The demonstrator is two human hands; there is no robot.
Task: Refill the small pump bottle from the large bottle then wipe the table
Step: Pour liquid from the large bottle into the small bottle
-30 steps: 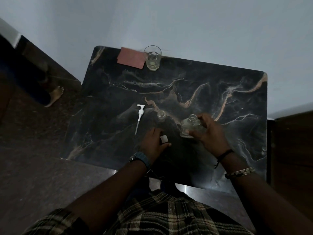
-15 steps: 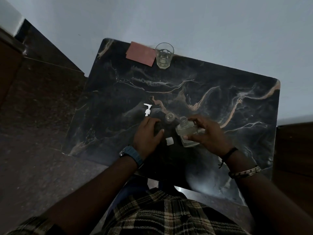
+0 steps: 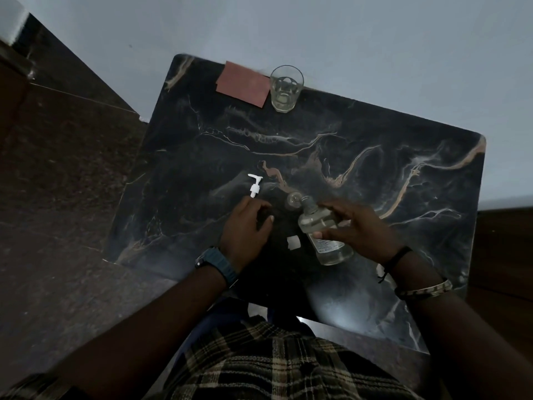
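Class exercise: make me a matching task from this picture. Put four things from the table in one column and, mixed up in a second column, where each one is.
1. glass
2. pump head
3. large bottle
4. white cap

a. tilted in the right hand
b. far edge, beside the reddish cloth
c. lying just beyond the left hand
d. on the table between the hands

Pairs: 1-b, 2-c, 3-a, 4-d

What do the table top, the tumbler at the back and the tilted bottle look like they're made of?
Table top: looks like polished dark marble or a marble-look laminate, with pale and tan veins and a soft glare.
Tumbler: probably clear glass, thick-based and faceted.
Large bottle, held by the right hand: transparent and glossy, with a label; plastic or glass, I can't tell.
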